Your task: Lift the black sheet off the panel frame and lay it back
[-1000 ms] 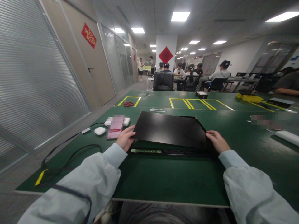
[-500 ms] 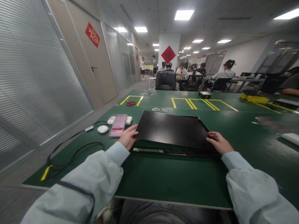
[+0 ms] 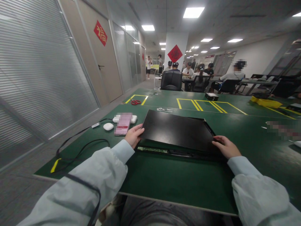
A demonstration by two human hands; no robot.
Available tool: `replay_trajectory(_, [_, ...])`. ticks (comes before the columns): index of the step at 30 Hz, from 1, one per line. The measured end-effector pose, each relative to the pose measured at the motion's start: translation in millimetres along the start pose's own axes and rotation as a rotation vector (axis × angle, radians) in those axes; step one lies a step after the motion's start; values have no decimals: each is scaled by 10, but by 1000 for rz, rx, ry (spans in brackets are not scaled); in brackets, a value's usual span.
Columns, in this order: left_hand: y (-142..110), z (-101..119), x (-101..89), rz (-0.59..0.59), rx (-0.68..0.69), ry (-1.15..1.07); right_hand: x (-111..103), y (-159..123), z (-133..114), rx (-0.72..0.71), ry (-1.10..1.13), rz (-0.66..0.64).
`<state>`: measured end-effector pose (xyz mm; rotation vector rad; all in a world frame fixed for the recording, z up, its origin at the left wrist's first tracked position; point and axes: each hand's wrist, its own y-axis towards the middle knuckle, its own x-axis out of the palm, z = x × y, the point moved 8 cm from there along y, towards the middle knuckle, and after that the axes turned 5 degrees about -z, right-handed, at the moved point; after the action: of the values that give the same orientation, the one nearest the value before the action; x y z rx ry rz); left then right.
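A thin black panel [image 3: 178,128] is raised at its near edge above a dark frame with a green circuit strip [image 3: 152,149] on the green table [image 3: 169,179]. My left hand [image 3: 133,135] grips the panel's near left corner, fingers curled round its edge. At the near right corner my right hand [image 3: 225,146] holds the panel's edge, fingers closed on it. Both sleeves are pale blue.
A pink phone [image 3: 123,124], a white mouse [image 3: 108,126] and black cables [image 3: 82,147] lie left of the panel. Red scissors [image 3: 135,102] and yellow tape boxes mark the far table. Several people sit at tables beyond a black chair [image 3: 171,81].
The panel's near edge has come down closer to the frame beneath it. The view has shifted left, so everything sits further right; both hands stay on the corners.
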<state>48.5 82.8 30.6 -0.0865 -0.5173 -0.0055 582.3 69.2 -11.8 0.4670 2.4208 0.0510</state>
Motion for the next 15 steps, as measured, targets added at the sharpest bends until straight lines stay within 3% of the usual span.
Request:
replay_trajectory(6, [15,87,1,-45,112,80,-12,0,-24,5,-9,1])
replay_trajectory(15, [88,185,-193,114,213,428,4,11,-6,7,12,-17])
